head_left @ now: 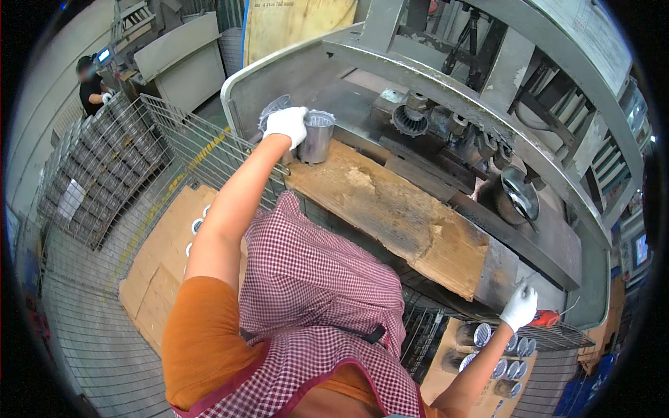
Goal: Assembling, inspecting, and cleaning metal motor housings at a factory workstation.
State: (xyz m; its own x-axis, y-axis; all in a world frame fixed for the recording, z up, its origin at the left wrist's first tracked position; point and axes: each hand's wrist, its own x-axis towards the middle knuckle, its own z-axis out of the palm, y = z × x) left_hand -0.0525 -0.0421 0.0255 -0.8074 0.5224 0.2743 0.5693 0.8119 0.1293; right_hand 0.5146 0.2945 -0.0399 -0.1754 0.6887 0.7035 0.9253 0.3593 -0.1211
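Observation:
My left hand (287, 127), in a white glove, is closed at the rims of metal cups at the far left end of the worktable. One grey cylindrical cup (318, 143) stands upright against its right side. A second cup (274, 110) is tilted behind the glove and partly hidden by it. My right hand (520, 308), also gloved in white, is at the table's right end with its fingers drawn together. What lies between those fingertips is too small to make out. Beside it sits a red-handled tool (546, 318).
A worn brown board (390, 212) lies along the table's near edge. Beyond it stand press tooling (411, 118) and a metal bowl (512, 196) with a tool inside. Wire cages hold cups (481, 334) on cardboard. A person (90, 87) stands far left by stacked parts (104, 164).

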